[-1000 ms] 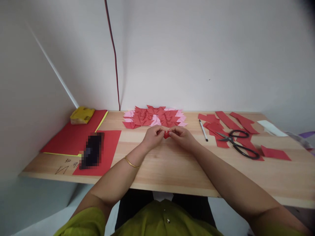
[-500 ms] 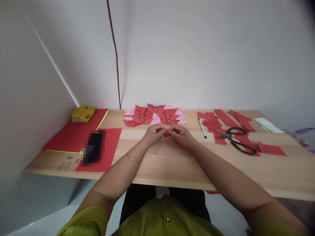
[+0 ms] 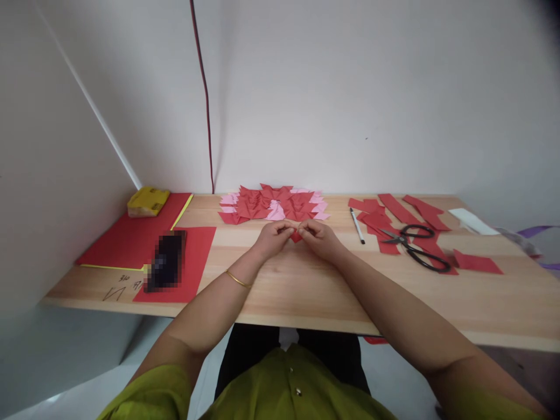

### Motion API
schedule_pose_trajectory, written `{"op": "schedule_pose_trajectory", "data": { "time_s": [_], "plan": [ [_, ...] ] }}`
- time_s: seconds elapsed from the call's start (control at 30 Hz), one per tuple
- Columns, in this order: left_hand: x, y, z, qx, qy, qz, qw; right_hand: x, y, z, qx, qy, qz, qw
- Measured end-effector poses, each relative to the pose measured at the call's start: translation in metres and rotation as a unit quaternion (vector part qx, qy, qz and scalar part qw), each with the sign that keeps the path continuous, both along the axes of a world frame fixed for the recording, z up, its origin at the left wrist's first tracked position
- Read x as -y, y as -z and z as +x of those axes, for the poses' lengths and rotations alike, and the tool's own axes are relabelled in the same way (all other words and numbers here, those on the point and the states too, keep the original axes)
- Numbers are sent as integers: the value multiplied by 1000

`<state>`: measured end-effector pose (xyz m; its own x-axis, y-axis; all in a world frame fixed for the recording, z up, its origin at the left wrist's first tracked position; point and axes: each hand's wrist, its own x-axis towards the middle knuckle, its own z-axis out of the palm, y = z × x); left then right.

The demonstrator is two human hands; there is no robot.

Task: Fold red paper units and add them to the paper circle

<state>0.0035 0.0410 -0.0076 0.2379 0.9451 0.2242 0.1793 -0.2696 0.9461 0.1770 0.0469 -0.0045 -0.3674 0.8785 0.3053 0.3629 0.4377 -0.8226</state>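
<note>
Between my fingertips is a small folded piece of red paper (image 3: 296, 237), its pointed lower end showing. My left hand (image 3: 275, 238) pinches its left side, and my right hand (image 3: 318, 238) pinches the right side; the fingers cover most of it. Just beyond my hands lies a cluster of folded red paper shapes (image 3: 254, 204) with pointed tips, mixed with pink folded paper shapes (image 3: 275, 210), along the back of the wooden table (image 3: 297, 291).
To the right lie black-handled scissors (image 3: 402, 240) on red paper strips (image 3: 391, 208), a pen (image 3: 357, 226) and a white strip (image 3: 472, 221). At left, a yellow packet (image 3: 149, 202) rests on red sheets (image 3: 126, 245), near a pixelated dark object (image 3: 168, 261). A cord (image 3: 203, 81) hangs by the wall.
Slightly more of the red paper's pointed lower end shows between my fingers. Both hands keep their pinch in nearly the same place; the view has shifted slightly.
</note>
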Motion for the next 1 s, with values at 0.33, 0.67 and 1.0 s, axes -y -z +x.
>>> {"op": "schedule_pose_trajectory", "data": {
  "time_s": [0.33, 0.67, 1.0],
  "plan": [
    [3, -6, 1, -116, -65, 70, 989, -2, 1, -1, -3, -16, 9, 1000],
    [2, -6, 1, 16, -15, -23, 1000, -4, 3, 1, -1, -4, -5, 1000],
    [6, -14, 2, 7, -15, -34, 999, -5, 4, 0, -8, -1, -19, 1000]
  ]
}}
